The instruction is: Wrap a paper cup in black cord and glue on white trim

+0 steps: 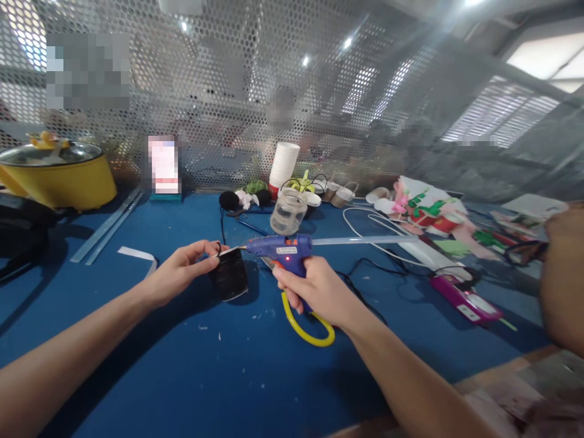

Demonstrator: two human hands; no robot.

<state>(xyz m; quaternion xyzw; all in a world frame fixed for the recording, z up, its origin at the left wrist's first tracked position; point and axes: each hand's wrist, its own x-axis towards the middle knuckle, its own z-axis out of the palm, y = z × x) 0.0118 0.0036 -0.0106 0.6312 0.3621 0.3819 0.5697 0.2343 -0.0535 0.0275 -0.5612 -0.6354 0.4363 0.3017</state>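
Note:
My left hand (182, 267) pinches the rim of a small black cup (229, 275) that is tilted on the blue table (182, 365). My right hand (319, 291) is wrapped around the grip of a blue glue gun (285, 248). Its nozzle points left and touches the cup's rim beside my left fingers. A clear glue stick (365, 241) juts out of the gun's back to the right. A yellow cord (305, 328) loops under my right hand.
A clear jar (288, 212), a stack of white cups (283, 164), black pompoms (229, 199) and coloured craft pieces (429, 213) lie behind. A yellow pot (59, 173) stands far left. A purple glue gun (460, 298) lies right. Another person's arm (563, 274) enters at the right edge. A perforated metal screen backs the table.

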